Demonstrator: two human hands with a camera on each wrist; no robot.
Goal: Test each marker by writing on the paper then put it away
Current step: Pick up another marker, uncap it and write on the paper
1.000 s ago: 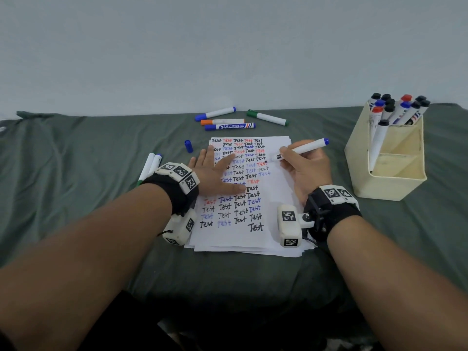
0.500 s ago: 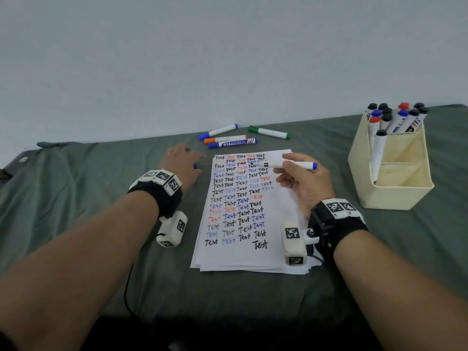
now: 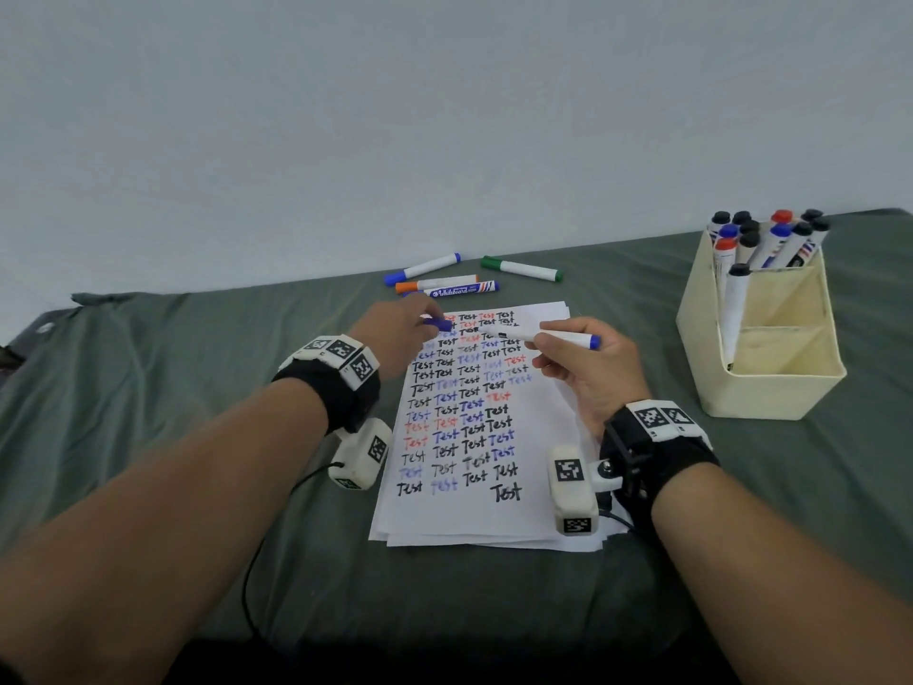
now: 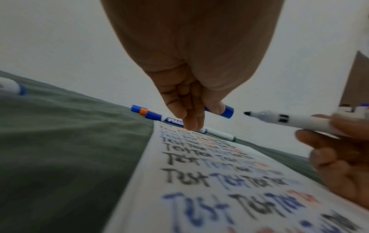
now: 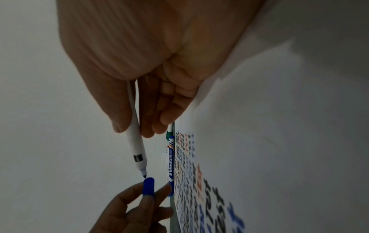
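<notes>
My right hand (image 3: 568, 351) grips an uncapped white marker (image 3: 543, 336) with a blue end, held level above the paper (image 3: 494, 516), tip pointing left. My left hand (image 3: 410, 328) pinches its blue cap (image 3: 439, 323) just left of that tip. In the left wrist view the blue cap (image 4: 226, 111) sits a short gap from the marker (image 4: 289, 120) tip. The right wrist view shows the marker (image 5: 136, 141) tip almost touching the cap (image 5: 148, 186). The paper is covered with rows of "Test" in black, blue and red.
Several capped markers lie on the green cloth beyond the paper: a blue one (image 3: 425, 268), an orange one (image 3: 435, 284), a labelled whiteboard marker (image 3: 462, 290) and a green one (image 3: 521, 268). A cream holder (image 3: 770, 388) at the right holds several markers.
My left hand left the paper, picked the blue cap off the cloth and brought it up to the marker tip. My right hand turned the marker level, tip to the left.
</notes>
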